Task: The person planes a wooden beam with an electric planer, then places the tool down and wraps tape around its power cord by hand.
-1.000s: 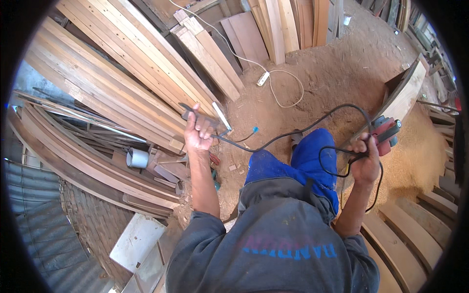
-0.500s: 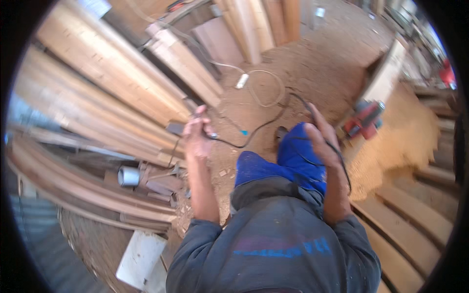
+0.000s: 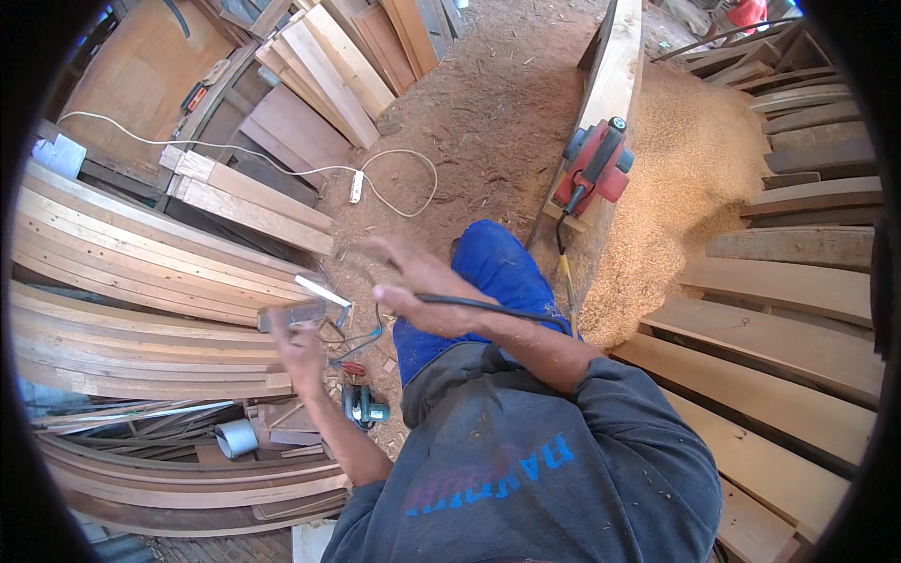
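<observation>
My right hand (image 3: 432, 296) reaches leftward across my blue trousers, fingers and thumb apart and partly smeared. A black power cord (image 3: 488, 305) lies over its wrist and runs back along the forearm. Beside the board ends at left is my left hand (image 3: 300, 357), raised and blurred; whether its fingers hold anything cannot be made out. A greyish-brown block (image 3: 291, 314) shows just beyond its fingertips. On a thick timber beam (image 3: 615, 75) at the right rests a red electric planer (image 3: 596, 164), its cord leading down toward me.
A teal power tool (image 3: 364, 408) sits on the floor by my left forearm. Stacked boards (image 3: 141, 244) fill the left side, and planks (image 3: 770, 357) line the right. Wood shavings (image 3: 676, 188) are heaped beside the beam. A white extension socket (image 3: 357, 186) lies ahead with its cable.
My view has turned, bringing the planer and beam nearer the middle. My right hand has swung left across my lap, closer to my left hand. The cord now trails over the right forearm.
</observation>
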`<state>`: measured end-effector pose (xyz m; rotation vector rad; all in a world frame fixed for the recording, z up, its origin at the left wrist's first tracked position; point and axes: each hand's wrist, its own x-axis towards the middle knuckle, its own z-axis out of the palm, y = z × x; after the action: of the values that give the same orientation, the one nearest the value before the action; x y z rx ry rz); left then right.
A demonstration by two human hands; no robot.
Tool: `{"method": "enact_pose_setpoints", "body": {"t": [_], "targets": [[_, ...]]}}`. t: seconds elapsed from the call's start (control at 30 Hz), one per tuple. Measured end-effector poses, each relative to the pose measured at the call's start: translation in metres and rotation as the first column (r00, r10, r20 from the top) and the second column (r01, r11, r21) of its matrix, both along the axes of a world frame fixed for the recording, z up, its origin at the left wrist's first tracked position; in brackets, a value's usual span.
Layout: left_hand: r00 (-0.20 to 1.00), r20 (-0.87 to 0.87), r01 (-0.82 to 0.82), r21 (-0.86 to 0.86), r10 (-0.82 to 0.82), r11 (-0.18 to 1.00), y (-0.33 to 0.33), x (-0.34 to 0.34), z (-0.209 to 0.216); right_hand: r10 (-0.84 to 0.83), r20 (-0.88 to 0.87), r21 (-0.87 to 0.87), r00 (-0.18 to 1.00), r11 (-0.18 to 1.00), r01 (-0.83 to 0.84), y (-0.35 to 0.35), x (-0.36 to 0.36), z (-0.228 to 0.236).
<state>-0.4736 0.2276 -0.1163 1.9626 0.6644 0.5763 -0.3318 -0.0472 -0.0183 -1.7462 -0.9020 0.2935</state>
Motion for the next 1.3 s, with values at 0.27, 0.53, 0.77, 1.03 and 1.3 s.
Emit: {"method": "enact_pose_setpoints", "body": {"t": [0.27,0.53,0.77,1.03,1.3], "targets": [[0.811,0.151,0.586,-0.214,-0.566,0.782,-0.105,0.022,0.022,0.071,0.026,-0.026,0.997,0.997,-0.07,0.012,-0.009,-0.01],[0.762,0.439,0.619,-0.278,-0.476,0.735,-0.062,0.018,0.026,0.227,-0.289,0.093,0.93,0.973,-0.209,0.006,-0.02,-0.017],[0.76,0.578,0.246,-0.679,0.297,0.692,0.041,-0.027,0.049,0.929,-0.3,0.397,0.215,0.327,-0.858,-0.069,-0.042,0.005],[0.932,0.057,-0.307,-0.4,0.357,0.864,0.071,-0.064,-0.047,-0.637,-0.56,-0.095,0.529,0.684,0.723,-0.206,0.038,-0.109],[0.956,-0.245,-0.038,0.436,0.159,0.899,0.021,-0.021,-0.086,-0.443,-0.754,-0.012,0.485,0.748,0.663,-0.191,0.045,-0.15]]}}
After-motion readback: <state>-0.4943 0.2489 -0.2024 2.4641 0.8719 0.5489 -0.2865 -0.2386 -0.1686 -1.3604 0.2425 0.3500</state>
